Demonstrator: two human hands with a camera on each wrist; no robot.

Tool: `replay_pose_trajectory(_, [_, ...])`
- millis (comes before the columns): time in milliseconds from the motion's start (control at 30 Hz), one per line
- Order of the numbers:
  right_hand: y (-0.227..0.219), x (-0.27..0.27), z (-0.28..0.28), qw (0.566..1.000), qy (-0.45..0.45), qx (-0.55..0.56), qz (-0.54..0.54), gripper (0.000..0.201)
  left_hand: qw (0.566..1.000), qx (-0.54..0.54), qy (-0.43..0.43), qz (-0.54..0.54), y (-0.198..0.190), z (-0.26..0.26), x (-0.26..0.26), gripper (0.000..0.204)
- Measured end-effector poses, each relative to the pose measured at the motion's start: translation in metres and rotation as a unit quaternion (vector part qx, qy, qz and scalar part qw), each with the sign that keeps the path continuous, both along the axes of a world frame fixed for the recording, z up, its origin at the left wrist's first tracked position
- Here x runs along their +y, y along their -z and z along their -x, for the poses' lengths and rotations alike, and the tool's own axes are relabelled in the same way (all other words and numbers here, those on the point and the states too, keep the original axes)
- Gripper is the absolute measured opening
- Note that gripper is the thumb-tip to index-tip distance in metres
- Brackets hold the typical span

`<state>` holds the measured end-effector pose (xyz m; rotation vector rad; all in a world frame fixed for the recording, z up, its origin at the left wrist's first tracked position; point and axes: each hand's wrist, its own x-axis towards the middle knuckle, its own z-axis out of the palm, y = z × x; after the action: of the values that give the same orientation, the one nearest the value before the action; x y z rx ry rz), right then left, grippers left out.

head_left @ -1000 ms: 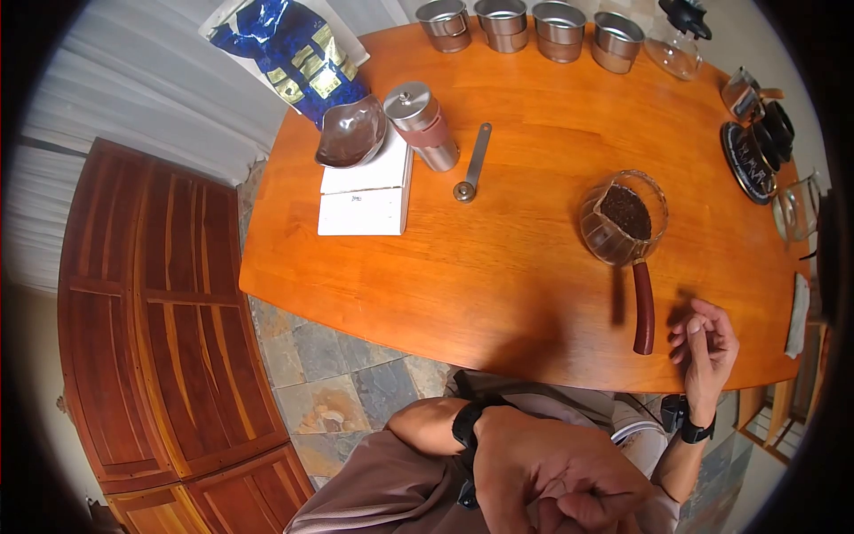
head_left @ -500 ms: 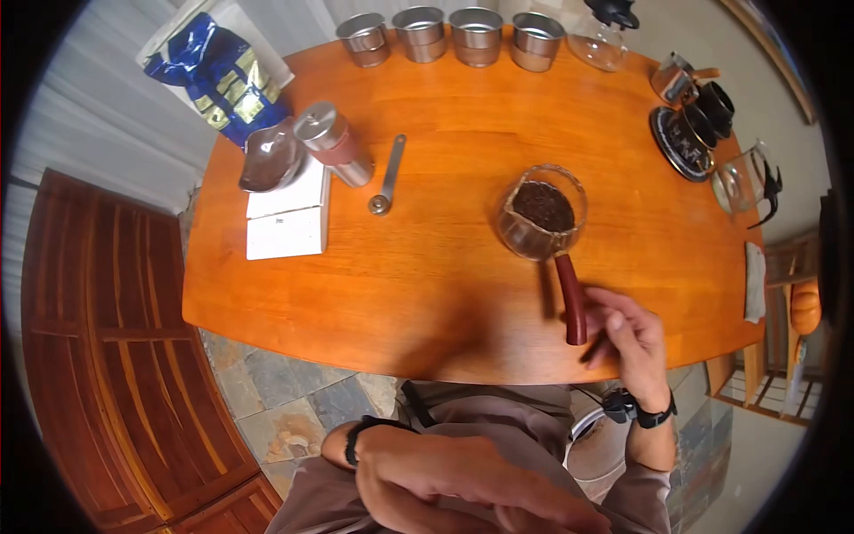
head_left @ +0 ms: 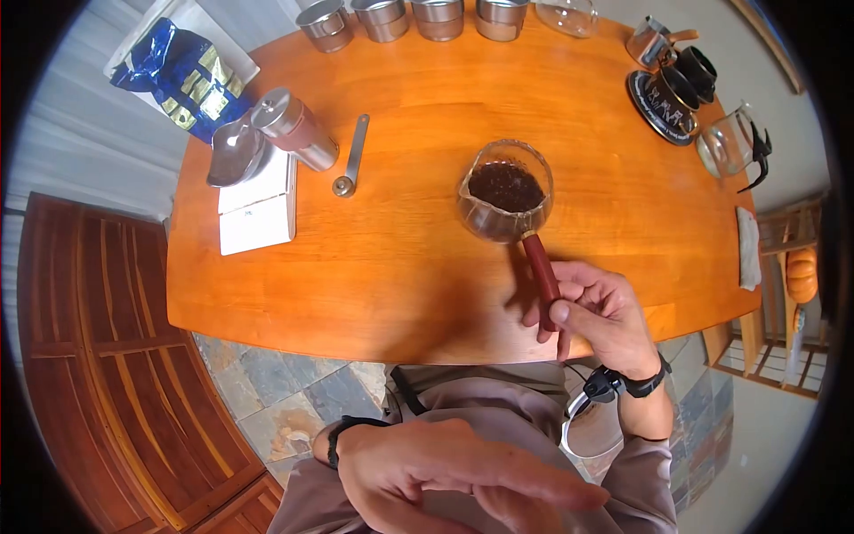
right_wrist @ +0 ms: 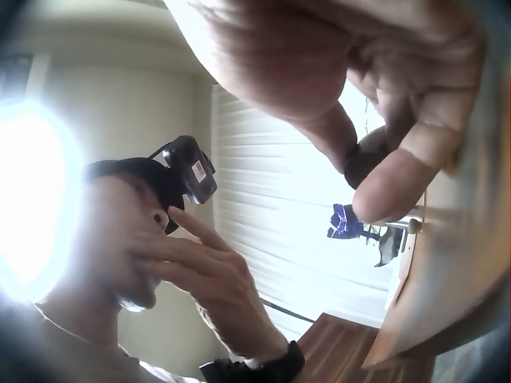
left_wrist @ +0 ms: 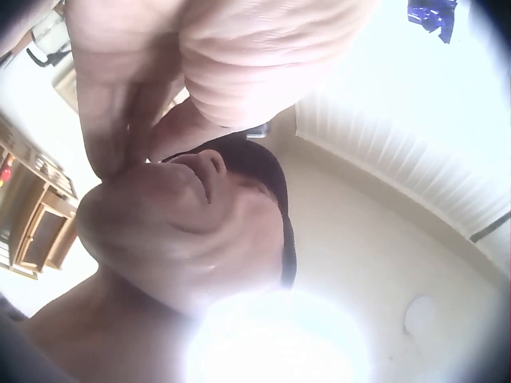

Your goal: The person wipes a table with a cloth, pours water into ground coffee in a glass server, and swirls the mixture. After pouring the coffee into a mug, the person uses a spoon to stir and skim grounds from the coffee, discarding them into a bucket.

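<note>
My right hand (head_left: pixel 609 320) pinches the dark red handle (head_left: pixel 539 267) of a round glass pot (head_left: pixel 492 221) between thumb and fingers. Dark coffee grounds (head_left: pixel 505 185) lie in the pot, over the near middle of the table. In the right wrist view the handle's dark end (right_wrist: pixel 366 162) shows between thumb and fingertip. My left hand (head_left: pixel 445 472) is raised in front of the body, away from the table. Its fingers are mostly straight and lie at the face in the right wrist view, holding nothing.
On the wooden table (head_left: pixel 400 276), a metal scoop (head_left: pixel 354 156), a coffee grinder (head_left: pixel 298 132), a white scale (head_left: pixel 258 214) with a brown dish (head_left: pixel 234 156) and a blue bag (head_left: pixel 191 84) stand left. Several metal cups (head_left: pixel 439 20) line the back. A glass carafe (head_left: pixel 725 147) and black cups (head_left: pixel 672 93) stand right.
My right hand has moved from beside the pot's handle onto it and now pinches it. The head view has shifted, and the left hand stays raised near the face.
</note>
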<state>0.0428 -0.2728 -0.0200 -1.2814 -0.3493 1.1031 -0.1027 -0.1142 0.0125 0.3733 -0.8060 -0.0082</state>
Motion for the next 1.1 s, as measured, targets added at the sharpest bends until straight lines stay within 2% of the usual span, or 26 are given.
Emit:
replay_pose_trajectory(100, [-0.001, -0.007, 0.001, 1.000, -0.002, 0.003, 0.000, 0.039, 0.999, 0.043, -0.006, 0.008, -0.012, -0.005, 0.003, 0.054])
replay_pose_trajectory(167, [0.000, -0.014, 0.006, 0.999, -0.048, -0.009, 0.009, 0.038, 0.999, 0.041, 0.005, -0.022, -0.007, -0.003, 0.005, 0.051])
replay_pose_trajectory(233, [-0.002, -0.009, 0.009, 0.999, -0.039, 0.003, 0.003, 0.039, 0.998, 0.058, 0.003, -0.020, -0.004, -0.001, -0.001, 0.050])
replay_pose_trajectory(333, [0.000, -0.002, 0.004, 1.000, 0.025, -0.004, -0.017, 0.038, 0.997, 0.074, -0.005, -0.009, -0.004, 0.002, -0.006, 0.050])
replay_pose_trajectory(500, [-0.003, -0.013, 0.012, 1.000, -0.029, 0.000, 0.006, 0.039, 0.993, 0.099, -0.046, 0.046, -0.011, 0.003, -0.014, 0.049])
replay_pose_trajectory(567, [-0.003, -0.008, 0.015, 1.000, -0.019, -0.002, 0.002, 0.039, 0.990, 0.048, 0.048, 0.126, -0.008, -0.001, -0.020, 0.049])
replay_pose_trajectory(600, [-0.002, -0.004, 0.014, 1.000, 0.020, -0.009, -0.013, 0.038, 0.989, 0.051, 0.048, 0.127, -0.011, 0.003, -0.022, 0.049])
replay_pose_trajectory(667, [0.001, -0.006, 0.010, 0.999, 0.045, -0.011, -0.015, 0.038, 0.978, 0.156, 0.016, 0.137, -0.022, 0.011, -0.024, 0.051])
replay_pose_trajectory(700, [0.003, -0.006, 0.007, 0.998, 0.065, -0.013, -0.019, 0.037, 0.978, 0.157, 0.010, 0.135, -0.021, 0.010, -0.018, 0.051])
replay_pose_trajectory(767, [0.002, -0.012, 0.010, 0.999, 0.037, -0.007, -0.013, 0.036, 0.977, 0.119, 0.156, 0.090, -0.018, 0.003, -0.004, 0.055])
replay_pose_trajectory(833, [0.002, -0.015, 0.015, 1.000, -0.011, -0.013, 0.001, 0.038, 0.983, 0.095, 0.129, 0.095, -0.016, 0.001, -0.012, 0.057])
replay_pose_trajectory(900, [0.004, -0.008, 0.016, 1.000, -0.013, -0.005, -0.004, 0.040, 0.986, 0.069, 0.115, 0.102, -0.010, 0.003, -0.010, 0.058])
replay_pose_trajectory(967, [0.003, -0.001, 0.013, 1.000, -0.011, -0.003, -0.013, 0.043, 0.986, 0.078, 0.069, -0.131, 0.003, 0.010, 0.011, 0.030])
replay_pose_trajectory(1000, [0.001, -0.002, 0.013, 1.000, -0.008, -0.020, -0.001, 0.043, 0.986, 0.077, 0.069, -0.129, -0.002, 0.009, 0.006, 0.030])
replay_pose_trajectory(1033, [0.003, -0.005, 0.011, 1.000, -0.008, -0.021, 0.001, 0.043, 0.982, 0.093, 0.162, -0.033, -0.010, 0.007, -0.001, 0.044])
replay_pose_trajectory(1067, [0.008, -0.010, 0.008, 0.998, 0.007, -0.065, 0.000, 0.042, 0.960, 0.106, 0.251, 0.064, -0.014, 0.007, -0.005, 0.058])
replay_pose_trajectory(1100, [0.012, -0.015, 0.005, 0.994, 0.020, -0.107, 0.001, 0.041, 0.960, 0.105, 0.250, 0.066, -0.014, 0.005, -0.001, 0.058])
